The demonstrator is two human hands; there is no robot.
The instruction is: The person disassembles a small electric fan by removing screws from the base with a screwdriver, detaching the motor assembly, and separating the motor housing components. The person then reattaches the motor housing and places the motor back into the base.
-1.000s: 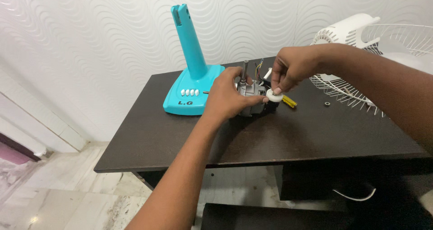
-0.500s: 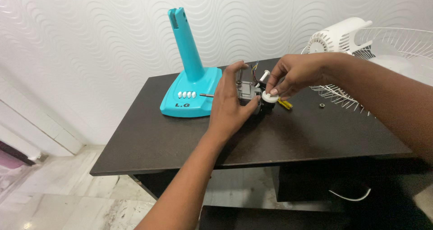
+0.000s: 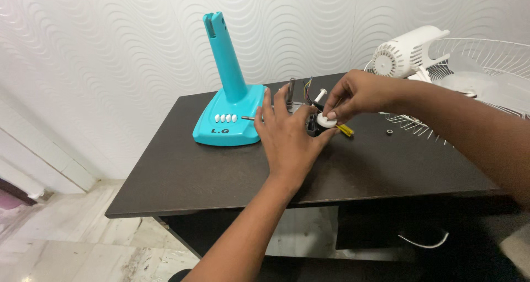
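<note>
Head view, left to right: a turquoise fan stand sits on the dark bench — bare of its motor. The left hand lies fingers spread over the fan motor, steadying it at mid-bench, shaft upright. The right hand pinches a white round knob against the motor's side — not visibly seated yet. A white wire guard waits unmounted.
</note>
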